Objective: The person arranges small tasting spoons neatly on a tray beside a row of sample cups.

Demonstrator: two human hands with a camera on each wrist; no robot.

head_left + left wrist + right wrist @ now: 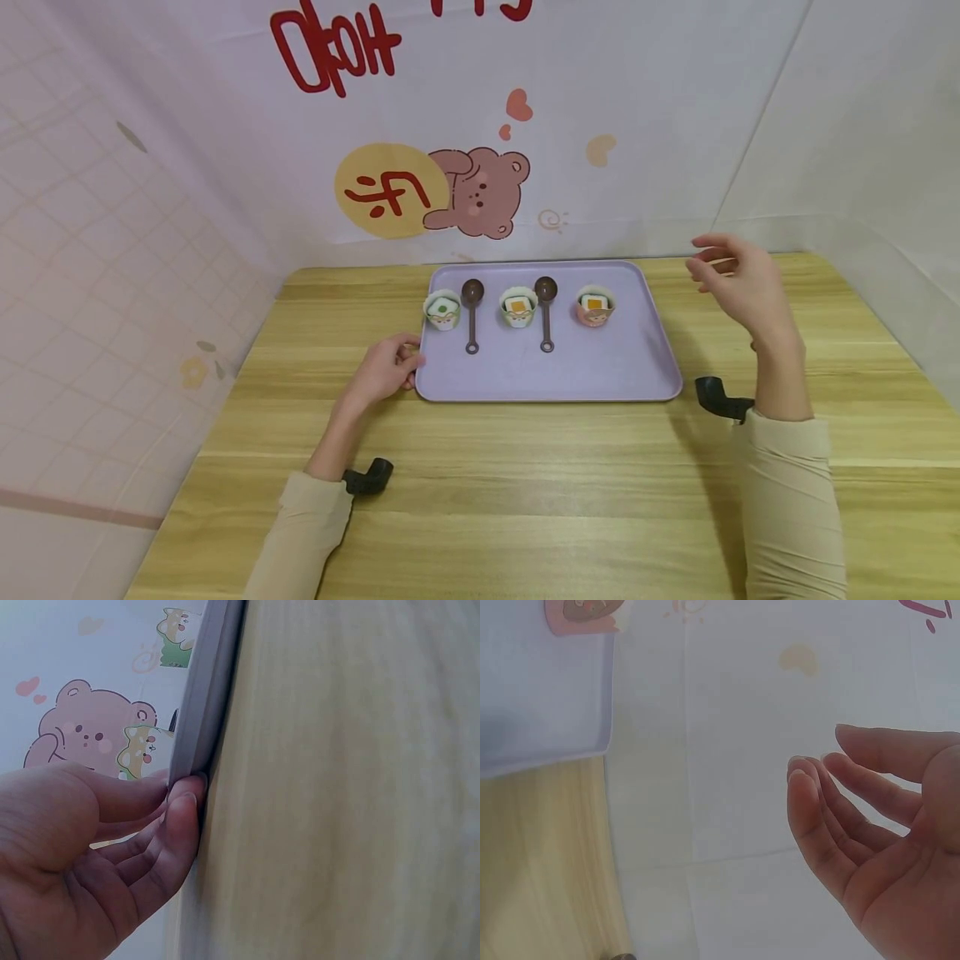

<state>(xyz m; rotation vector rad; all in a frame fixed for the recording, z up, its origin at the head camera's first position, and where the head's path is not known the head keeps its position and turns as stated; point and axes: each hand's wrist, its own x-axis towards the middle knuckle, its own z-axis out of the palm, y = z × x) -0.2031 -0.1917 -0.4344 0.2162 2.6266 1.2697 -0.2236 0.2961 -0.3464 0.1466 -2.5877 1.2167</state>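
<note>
My left hand [384, 367] pinches the left edge of a lilac tray [495, 379], thumb above and fingertips under the rim, as the left wrist view shows. On the tray stand a pale cup with a green-dotted white piece [443, 310], a green cup with an orange-centred white piece [518, 307] and a pink cup with a similar piece [596, 307]. Between them lie two brown measuring spoons, the left spoon [472, 315] and the right spoon [547, 313]. Raised to the right of the tray, my right hand [742, 283] holds nothing, its fingers loosely curved.
The tray lies on a wood-grain table [525, 500], near its back edge. Behind rises a white cloth backdrop [645, 100] with a printed bear and red lettering. A pale patterned sheet [97, 275] hangs at the left. Black wrist mounts [370, 477] stick out beside both wrists.
</note>
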